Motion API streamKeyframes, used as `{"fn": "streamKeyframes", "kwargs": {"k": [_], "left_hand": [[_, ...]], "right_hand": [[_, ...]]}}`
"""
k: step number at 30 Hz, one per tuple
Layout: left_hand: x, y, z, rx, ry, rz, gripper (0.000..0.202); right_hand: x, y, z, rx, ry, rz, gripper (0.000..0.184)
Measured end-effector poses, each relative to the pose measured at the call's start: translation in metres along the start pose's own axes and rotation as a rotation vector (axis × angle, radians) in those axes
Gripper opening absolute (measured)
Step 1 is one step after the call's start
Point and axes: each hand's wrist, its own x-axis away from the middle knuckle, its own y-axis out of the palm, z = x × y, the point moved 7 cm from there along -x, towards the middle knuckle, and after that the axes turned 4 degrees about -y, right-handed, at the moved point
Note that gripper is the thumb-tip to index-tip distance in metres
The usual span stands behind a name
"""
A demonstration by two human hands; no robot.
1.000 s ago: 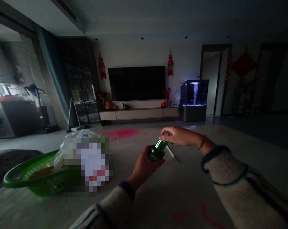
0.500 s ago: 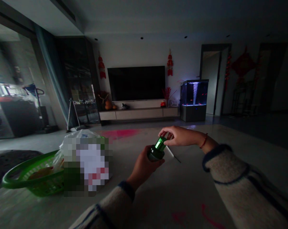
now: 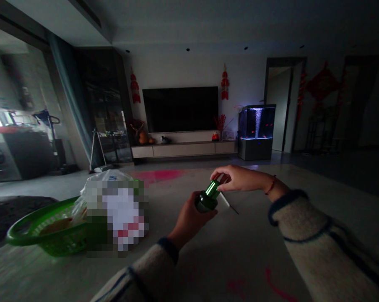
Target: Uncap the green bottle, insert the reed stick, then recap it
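My left hand (image 3: 189, 220) is closed around the dark lower body of a small green bottle (image 3: 207, 202), which tilts up toward the right. On its top sits a shiny green cylindrical cap (image 3: 212, 188). The fingers of my right hand (image 3: 236, 178) curl around the upper end of that cap, with thumb and fingertips against it. Part of the cap is hidden behind them. A thin white stick with a dark tip (image 3: 225, 199) lies on the table just beyond the bottle, partly covered by my right hand.
To the left, a green plastic basket (image 3: 22, 239) holds a clear plastic bag (image 3: 109, 176) and a blurred-out white item (image 3: 123, 209). Pink marks (image 3: 161, 176) stain the pale tabletop (image 3: 173, 277). Farther off stand a TV cabinet (image 3: 183, 149) and a lit fish tank (image 3: 257, 123).
My view has shifted very slightly. Both hands keep nearly the same hold on the bottle and its cap, with only a tiny movement of the fingers.
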Motion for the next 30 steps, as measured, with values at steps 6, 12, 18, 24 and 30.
{"fn": "streamKeyframes", "kwargs": {"k": [6,12,18,24,30], "left_hand": [[0.000,0.000,-0.001,0.001,-0.003,0.000,0.060],[0.001,-0.001,0.003,-0.021,0.011,-0.002,0.058],[0.001,0.000,0.001,-0.020,0.003,-0.012,0.061],[0.000,0.000,0.000,-0.026,0.000,-0.005,0.061],[0.001,0.000,0.000,-0.030,0.007,-0.011,0.061]], "right_hand": [[-0.002,-0.004,0.001,-0.009,0.036,0.063,0.031],[-0.003,-0.004,0.006,0.034,0.064,0.066,0.030],[0.000,-0.003,-0.003,-0.007,0.006,0.022,0.028],[-0.001,-0.007,0.005,0.046,0.091,0.088,0.032],[-0.002,-0.005,0.013,0.039,0.111,0.049,0.029]]}}
